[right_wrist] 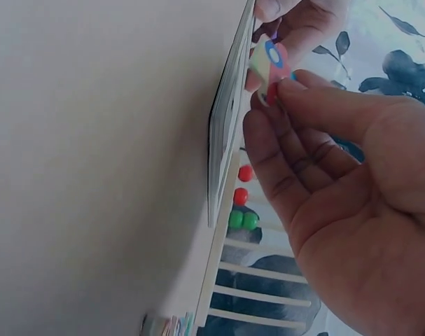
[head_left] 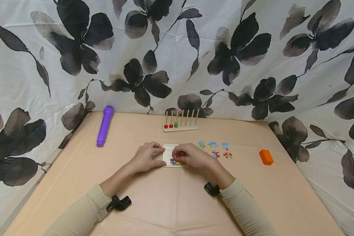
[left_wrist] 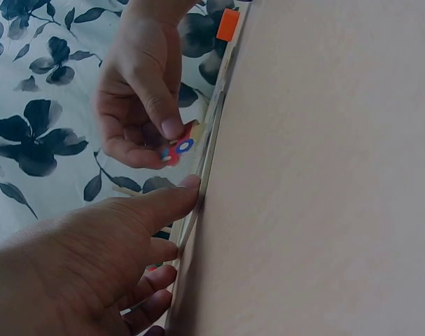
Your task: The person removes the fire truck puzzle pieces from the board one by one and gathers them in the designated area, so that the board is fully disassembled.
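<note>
A jigsaw puzzle piece (head_left: pixel 175 160), red and yellow-green with a blue ringed wheel, is pinched between thumb and fingers of my right hand (head_left: pixel 194 156). Both wrist views show this puzzle piece (right_wrist: pixel 274 56) tilted, above the pale, flat puzzle tray (head_left: pixel 170 145). At the tray's left side, my left hand (head_left: pixel 148 158) touches the edge, thumb near the lower corner and fingertips near the upper one. The right hand covers part of the tray, so its inside is only partly visible. Several loose puzzle pieces (head_left: pixel 215 154) lie right of the tray, in rough rows.
Behind the tray stands a wooden peg rack (head_left: pixel 181 129) with red and green beads. A purple microphone-shaped object (head_left: pixel 104 128) lies at the back left, an orange block (head_left: pixel 266 157) at the right. Floral cloth (head_left: pixel 183 59) hangs beyond the table (head_left: pixel 153 203).
</note>
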A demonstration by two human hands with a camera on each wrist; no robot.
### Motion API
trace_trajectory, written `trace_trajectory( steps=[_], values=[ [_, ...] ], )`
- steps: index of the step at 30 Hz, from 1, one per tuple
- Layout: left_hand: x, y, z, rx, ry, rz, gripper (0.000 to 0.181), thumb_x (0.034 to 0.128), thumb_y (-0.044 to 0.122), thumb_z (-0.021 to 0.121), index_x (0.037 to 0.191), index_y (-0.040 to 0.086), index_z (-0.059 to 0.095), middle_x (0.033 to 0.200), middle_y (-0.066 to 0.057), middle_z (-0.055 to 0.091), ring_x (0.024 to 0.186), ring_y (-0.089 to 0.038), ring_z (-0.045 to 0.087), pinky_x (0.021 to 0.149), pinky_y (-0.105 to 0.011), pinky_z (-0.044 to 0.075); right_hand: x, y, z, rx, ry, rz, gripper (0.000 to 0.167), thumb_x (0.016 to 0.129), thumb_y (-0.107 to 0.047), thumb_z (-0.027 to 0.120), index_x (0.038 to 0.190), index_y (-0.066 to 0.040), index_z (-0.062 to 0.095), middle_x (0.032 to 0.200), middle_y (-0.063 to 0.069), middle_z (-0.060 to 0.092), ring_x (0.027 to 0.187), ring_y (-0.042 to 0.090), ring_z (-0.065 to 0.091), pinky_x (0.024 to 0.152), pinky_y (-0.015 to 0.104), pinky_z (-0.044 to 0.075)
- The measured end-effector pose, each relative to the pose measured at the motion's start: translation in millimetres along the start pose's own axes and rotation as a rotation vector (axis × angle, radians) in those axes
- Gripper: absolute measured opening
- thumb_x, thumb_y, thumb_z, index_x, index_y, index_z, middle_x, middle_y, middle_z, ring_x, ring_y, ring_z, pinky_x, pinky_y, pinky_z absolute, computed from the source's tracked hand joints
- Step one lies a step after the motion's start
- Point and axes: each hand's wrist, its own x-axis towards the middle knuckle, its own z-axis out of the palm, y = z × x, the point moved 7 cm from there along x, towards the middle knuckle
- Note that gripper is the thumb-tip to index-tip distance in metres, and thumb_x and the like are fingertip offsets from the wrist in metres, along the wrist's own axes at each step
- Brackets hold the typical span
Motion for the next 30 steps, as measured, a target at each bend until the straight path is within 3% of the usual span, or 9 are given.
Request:
trace_trajectory(
  steps=[13,24,30],
  values=[
    [1.4,-3.6,2.7,0.011,-0.018,-0.022,0.065,0.0835,0.047,0.085,0.136,0.012,0.070,0.132,-0.002,0.062,0.122,-0.027,0.050,0.099,-0.050,0.036,-12.2,2,-27,0.009,0.050,-0.024,0.014,0.095,-0.006,0.075,0.107,-0.010,0.080,0.100,-0.001,0.074,0.090,0.012,0.066,0.083,0.029,0.055],
    [0.1,-1.6,1.6,0.016,-0.011,-0.011,0.064,0.0832,0.045,0.085,0.136,0.012,0.071,0.132,-0.004,0.063,0.123,-0.030,0.051,0.099,-0.051,0.037,-31.3,12,-53,0.080,0.053,0.035,0.015,0.093,0.000,0.074,0.106,-0.006,0.080,0.100,0.006,0.074,0.088,0.019,0.066,0.073,0.028,0.054],
    [-0.2,-0.5,1.1,0.016,-0.008,-0.007,0.064,0.0831,0.045,0.085,0.136,0.011,0.071,0.132,-0.004,0.063,0.122,-0.030,0.052,0.099,-0.052,0.037,-42.0,21,-64,0.061,0.050,0.063,0.015,0.092,0.001,0.074,0.102,-0.009,0.081,0.097,0.005,0.075,0.082,0.018,0.065,0.070,0.028,0.055]
  ],
)
